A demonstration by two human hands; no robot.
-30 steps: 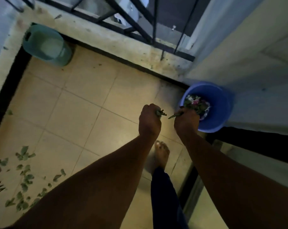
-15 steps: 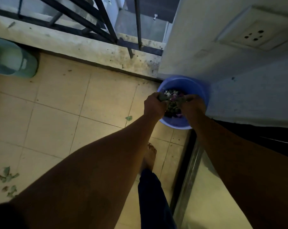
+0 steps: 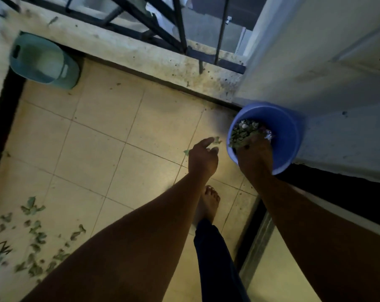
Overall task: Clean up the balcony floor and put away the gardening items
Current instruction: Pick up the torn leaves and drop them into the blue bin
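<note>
A blue bucket [image 3: 287,136] stands on the tiled floor in the corner against the white wall, holding a heap of green leaves [image 3: 242,135] and some scraps. My right hand [image 3: 255,156] reaches down into the bucket, its fingers buried in the leaf heap and hidden. My left hand [image 3: 203,158] hovers just left of the bucket over the floor, fingers relaxed and holding nothing. A single leaf [image 3: 216,140] lies by its fingertips and another small leaf [image 3: 186,151] lies beside its knuckles. More scattered leaves [image 3: 34,236] lie on the tiles at the lower left.
A green bucket [image 3: 43,59] stands in the far left corner under the concrete ledge [image 3: 141,55] and black railing [image 3: 180,29]. My bare foot [image 3: 208,203] stands on the tiles below the hands. A sliding door track [image 3: 256,247] runs at the lower right.
My left hand has come out of the blue bucket, moved left and let go of its leaves. My right hand stays in the bucket on the leaf heap. The view has swung left.
</note>
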